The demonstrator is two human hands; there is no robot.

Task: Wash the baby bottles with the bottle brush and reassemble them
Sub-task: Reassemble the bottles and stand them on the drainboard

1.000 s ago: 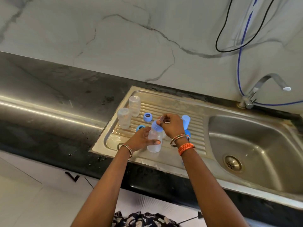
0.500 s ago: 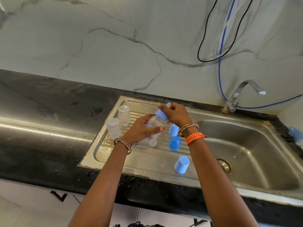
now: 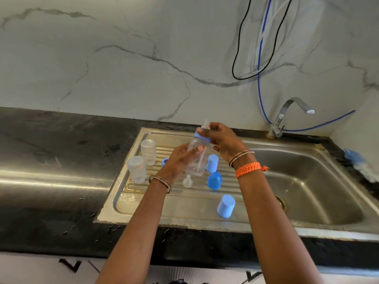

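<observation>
I hold a clear baby bottle [image 3: 198,158] tilted above the steel drainboard [image 3: 164,208]. My left hand [image 3: 180,160] grips its body. My right hand [image 3: 222,140] is closed on its blue collar [image 3: 202,137] and clear teat. Two more clear bottles [image 3: 148,152] [image 3: 137,169] stand mouth down at the drainboard's left. A loose teat [image 3: 187,181] lies under the held bottle. Light blue caps [image 3: 212,163] [image 3: 226,206], a darker blue cap [image 3: 214,180] and a blue ring [image 3: 164,161] sit on the drainboard. The bottle brush [image 3: 356,160] lies on the counter at the far right.
The sink basin [image 3: 307,181] with its drain lies to the right, with a steel tap [image 3: 287,113] behind it. Black and blue cords [image 3: 259,78] hang on the marble wall. Wet dark counter [image 3: 61,160] stretches to the left.
Both hands lifted the bottle off the drainboard and tilted it, the right hand staying on the blue collar. The view swung right and down, showing more of the basin.
</observation>
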